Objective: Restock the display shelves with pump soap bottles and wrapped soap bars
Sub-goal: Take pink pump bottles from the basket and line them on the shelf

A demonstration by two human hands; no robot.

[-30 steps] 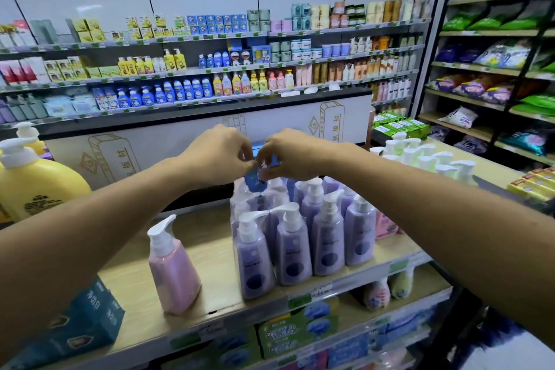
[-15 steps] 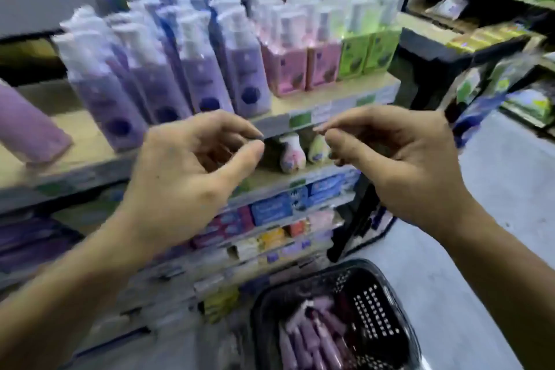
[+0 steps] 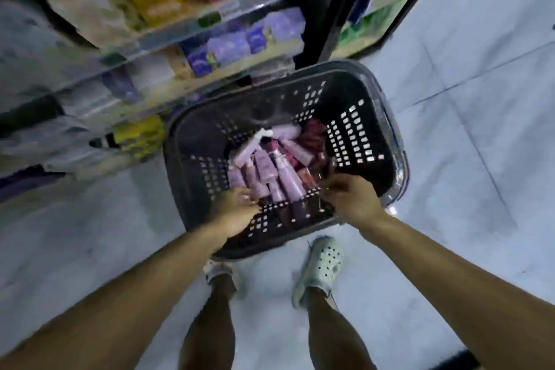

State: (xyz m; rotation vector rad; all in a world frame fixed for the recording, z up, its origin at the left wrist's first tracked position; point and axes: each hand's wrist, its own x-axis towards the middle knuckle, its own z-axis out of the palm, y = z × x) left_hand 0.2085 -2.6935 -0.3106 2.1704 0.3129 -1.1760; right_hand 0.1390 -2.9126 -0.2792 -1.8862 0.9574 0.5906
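A dark plastic basket (image 3: pixel 192 141) stands on the floor in front of my feet. Several purple and pink pump soap bottles (image 3: pixel 279 171) lie heaped inside it, some in darker red wrapping. My left hand (image 3: pixel 237 210) reaches over the near rim, its fingertips at the bottoms of the nearest bottles. My right hand (image 3: pixel 350 197) is inside the basket at the right of the heap with its fingers curled. Blur hides whether it holds anything.
The low display shelves (image 3: pixel 210 18) rise at the left and top, holding purple wrapped soap boxes (image 3: pixel 240 42) and yellow and red packs. Pale tiled floor (image 3: pixel 465 159) spreads to the right. My shoes (image 3: pixel 321 267) stand just behind the basket.
My view has swung down from the top shelf of bottles to the basket on the floor. Both hands have dropped from the shelf into the basket.
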